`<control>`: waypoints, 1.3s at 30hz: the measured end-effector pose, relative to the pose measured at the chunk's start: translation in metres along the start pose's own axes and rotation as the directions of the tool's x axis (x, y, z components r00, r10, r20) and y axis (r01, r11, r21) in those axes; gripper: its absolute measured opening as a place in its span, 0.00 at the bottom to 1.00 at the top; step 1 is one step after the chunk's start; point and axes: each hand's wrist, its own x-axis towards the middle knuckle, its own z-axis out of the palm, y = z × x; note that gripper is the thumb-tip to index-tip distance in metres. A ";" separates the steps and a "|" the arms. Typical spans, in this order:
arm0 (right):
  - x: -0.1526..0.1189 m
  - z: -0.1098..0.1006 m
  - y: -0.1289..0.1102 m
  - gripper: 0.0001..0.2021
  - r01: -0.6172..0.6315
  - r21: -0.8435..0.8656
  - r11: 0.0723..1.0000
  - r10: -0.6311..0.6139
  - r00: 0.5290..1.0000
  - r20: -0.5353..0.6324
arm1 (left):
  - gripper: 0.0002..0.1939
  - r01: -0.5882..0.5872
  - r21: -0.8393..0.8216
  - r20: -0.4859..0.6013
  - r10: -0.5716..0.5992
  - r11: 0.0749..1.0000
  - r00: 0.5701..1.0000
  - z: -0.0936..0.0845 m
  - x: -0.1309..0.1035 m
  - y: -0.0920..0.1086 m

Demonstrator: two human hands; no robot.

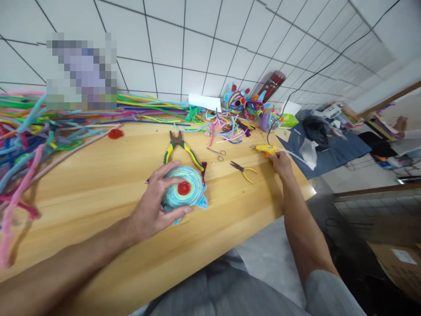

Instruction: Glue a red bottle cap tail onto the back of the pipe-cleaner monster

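My left hand (159, 197) is wrapped round a blue and green coiled ball (194, 175) with a red round piece (184, 188) at its middle and a blue pointed tip at its lower right. My right hand (282, 164) has its fingers closed on the rear of a yellow glue gun (265, 149), whose nozzle points left. Large pliers (177, 139) with yellow-green handles lie open just behind the ball. Between the hands are small yellow-handled pliers (241, 169) and small scissors (219, 153).
Many coloured fuzzy stems (29, 131) cover the left and back of the wooden table (131, 153), with a red coil (115, 133) near them. Decorated balls (237, 102) and a dark red flask (273, 83) stand at the back right. A black cord (315, 72) hangs down toward the glue gun.
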 end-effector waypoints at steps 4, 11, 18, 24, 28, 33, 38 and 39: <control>-0.008 -0.020 -0.017 0.14 -0.047 0.122 0.991 0.048 0.999 -0.004 | 0.34 0.023 0.014 -0.004 -0.023 1.000 1.000 0.004 -0.001 -0.002; -0.057 -0.059 -0.079 0.17 0.222 0.240 0.945 -0.172 0.962 -0.213 | 0.50 0.008 -0.037 0.007 -0.008 0.999 1.000 0.011 0.002 -0.004; -0.118 -0.072 -0.146 0.24 0.515 0.111 0.850 -0.489 0.849 -0.199 | 0.49 -0.003 -0.107 0.008 0.004 0.994 1.000 0.014 0.003 -0.008; -0.138 -0.067 -0.169 0.22 0.670 -0.053 0.740 -0.672 0.736 -0.084 | 0.54 0.043 -0.153 0.039 -0.038 0.987 0.999 0.018 0.003 -0.010; -0.137 -0.064 -0.178 0.19 0.722 -0.120 0.682 -0.729 0.684 -0.026 | 0.55 0.040 -0.155 0.033 -0.036 0.987 0.999 0.021 0.003 -0.013; -0.133 -0.058 -0.181 0.18 0.728 -0.149 0.669 -0.740 0.670 -0.051 | 0.52 0.007 -0.176 0.009 -0.006 0.984 1.000 0.023 0.003 -0.015; -0.130 -0.057 -0.178 0.16 0.757 -0.189 0.625 -0.776 0.629 -0.047 | 0.53 0.047 -0.194 0.022 -0.044 0.980 0.999 0.024 0.002 -0.015; -0.129 -0.058 -0.176 0.16 0.763 -0.199 0.615 -0.784 0.619 -0.048 | 0.53 0.039 -0.192 0.019 -0.036 0.981 0.999 0.024 0.002 -0.015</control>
